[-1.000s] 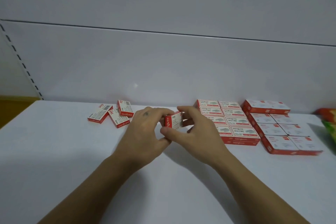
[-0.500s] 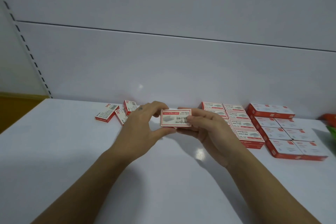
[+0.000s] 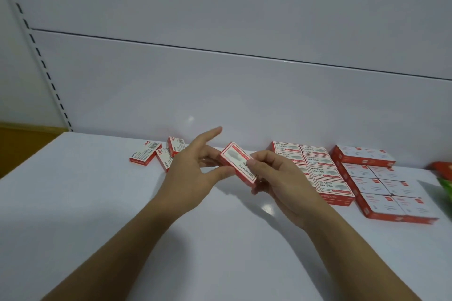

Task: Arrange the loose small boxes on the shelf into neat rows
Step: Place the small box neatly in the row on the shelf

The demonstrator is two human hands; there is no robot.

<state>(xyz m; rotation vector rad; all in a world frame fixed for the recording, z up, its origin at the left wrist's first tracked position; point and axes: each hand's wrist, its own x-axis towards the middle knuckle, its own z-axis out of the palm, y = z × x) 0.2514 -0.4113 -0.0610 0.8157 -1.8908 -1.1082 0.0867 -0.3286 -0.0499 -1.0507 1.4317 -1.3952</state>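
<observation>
Both hands are shown above the middle of the white shelf [image 3: 97, 203], raised clear of its surface, with one small red-and-white box [image 3: 241, 165] held between them. The right hand [image 3: 278, 186] is closed on the box: its thumb is pressed on the printed top face and its fingers are curled beneath. The left hand [image 3: 195, 168] is applied to the box's left end, the thumb set against the near edge and the middle fingers behind it, while the index finger is extended free, pointing up and to the right. The held box is tilted, its long axis running from upper left to lower right, and its printed face is turned upward.

The shelf surface is backed by a white panel [image 3: 244, 93] crossed by one dark horizontal seam; a slotted upright [image 3: 41, 63] is seen at the left edge. On the right of the shelf a block of larger red-and-white boxes [image 3: 389, 193] is laid flat in two columns, with a further pair stacked at its rear. Just left of that block, partly hidden by the right hand, a neat group of small boxes [image 3: 315, 166] is arranged in two columns, edges touching. Behind the left hand, three loose small boxes [image 3: 146, 155] are scattered at differing angles, two of them overlapping. Green and red packaging [image 3: 444, 178] is cut off at the right margin.
</observation>
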